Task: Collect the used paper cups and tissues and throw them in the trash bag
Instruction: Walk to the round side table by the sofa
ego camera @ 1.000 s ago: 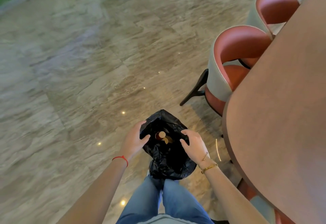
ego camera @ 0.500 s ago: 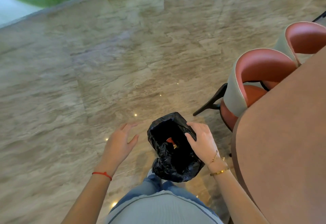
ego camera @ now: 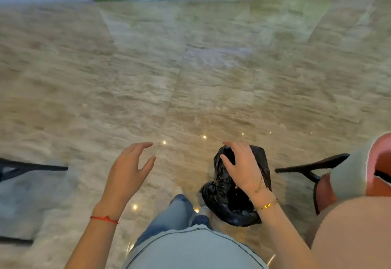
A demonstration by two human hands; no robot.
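Trash bag (ego camera: 228, 201) contents hidden; chair (ego camera: 359, 175) cut off at right edge

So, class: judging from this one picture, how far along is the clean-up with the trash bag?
Done: cannot be confirmed; the inside of the black bag is hidden here, and no cups or tissues show on the floor or the table corner. In hand: the right hand grips the bag's top, while the left hand hangs open, holding nothing. Left: any litter elsewhere lies out of view.
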